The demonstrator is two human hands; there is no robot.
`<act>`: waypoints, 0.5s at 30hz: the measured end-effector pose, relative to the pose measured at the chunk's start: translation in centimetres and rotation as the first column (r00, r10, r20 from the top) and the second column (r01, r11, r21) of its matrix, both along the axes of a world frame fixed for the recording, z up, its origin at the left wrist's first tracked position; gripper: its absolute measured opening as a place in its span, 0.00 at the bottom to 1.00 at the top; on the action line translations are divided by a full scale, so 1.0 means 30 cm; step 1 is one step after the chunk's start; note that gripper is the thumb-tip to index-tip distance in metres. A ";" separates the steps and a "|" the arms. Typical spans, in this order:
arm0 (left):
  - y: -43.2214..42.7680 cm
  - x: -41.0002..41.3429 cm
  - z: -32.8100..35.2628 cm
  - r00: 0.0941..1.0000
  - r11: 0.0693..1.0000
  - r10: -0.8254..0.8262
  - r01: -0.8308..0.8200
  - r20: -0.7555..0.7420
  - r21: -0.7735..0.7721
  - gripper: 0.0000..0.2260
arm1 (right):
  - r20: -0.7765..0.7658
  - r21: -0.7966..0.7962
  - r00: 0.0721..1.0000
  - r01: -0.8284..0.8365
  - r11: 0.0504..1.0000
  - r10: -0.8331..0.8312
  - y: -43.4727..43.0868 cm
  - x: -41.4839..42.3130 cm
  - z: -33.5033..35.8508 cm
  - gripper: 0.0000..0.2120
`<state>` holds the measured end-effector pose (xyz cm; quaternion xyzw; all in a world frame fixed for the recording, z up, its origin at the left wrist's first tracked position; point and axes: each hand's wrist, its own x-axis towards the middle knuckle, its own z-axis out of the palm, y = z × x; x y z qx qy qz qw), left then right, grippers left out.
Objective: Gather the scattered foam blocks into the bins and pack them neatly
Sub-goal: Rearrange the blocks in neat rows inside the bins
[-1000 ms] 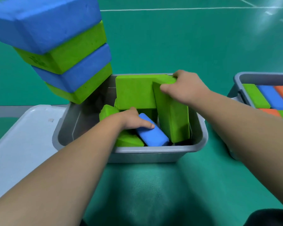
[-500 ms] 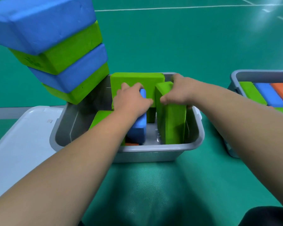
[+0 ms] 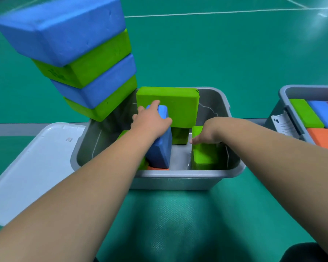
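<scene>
Left grip (image 3: 151, 121): clasped over the top end of the blue block (image 3: 160, 154), fingers down its far side.
Blue block: stands on end inside the grey bin (image 3: 178, 174), left of centre, tilted slightly.
Right grip (image 3: 204, 135): bent down at the wrist onto the top of the upright green block (image 3: 204, 157); fingertips show at its left edge, but I cannot tell whether they clasp it or only press.
Upright green block: at the bin's right side, near the front wall, apart from the blue block with bare bin floor between.
Big green block (image 3: 170, 106): against the bin's back wall, sticking up above the rim.
Orange block (image 3: 157, 168): only a sliver shows at the foot of the blue block.
Stack of blocks (image 3: 87, 72): upper left of the frame, blue, green, blue, green from the top, leaning; its lowest block is at the bin's back left corner.
White lid (image 3: 32, 163): flat, left of the bin.
Second bin (image 3: 284, 103): right edge of the frame, with green, blue and orange blocks lying flat, side by side.
Floor (image 3: 216, 53): green.
</scene>
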<state>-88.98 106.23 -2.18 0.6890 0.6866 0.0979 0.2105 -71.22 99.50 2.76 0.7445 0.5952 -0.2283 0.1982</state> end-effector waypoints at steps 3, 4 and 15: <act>-0.004 -0.006 -0.001 1.000 1.000 -0.019 0.019 0.011 -0.020 0.38 | 0.015 -0.061 1.000 0.015 0.998 -0.014 0.005 -0.023 -0.030 0.29; -0.005 -0.007 0.000 1.000 0.999 -0.027 0.027 0.011 -0.018 0.38 | 0.018 -0.091 0.999 0.043 0.995 -0.041 0.007 -0.025 -0.033 0.28; -0.022 -0.030 0.019 0.998 0.995 -0.028 0.022 -0.053 -0.100 0.49 | -0.095 0.238 0.988 0.141 0.961 -0.121 0.132 0.036 -0.023 0.26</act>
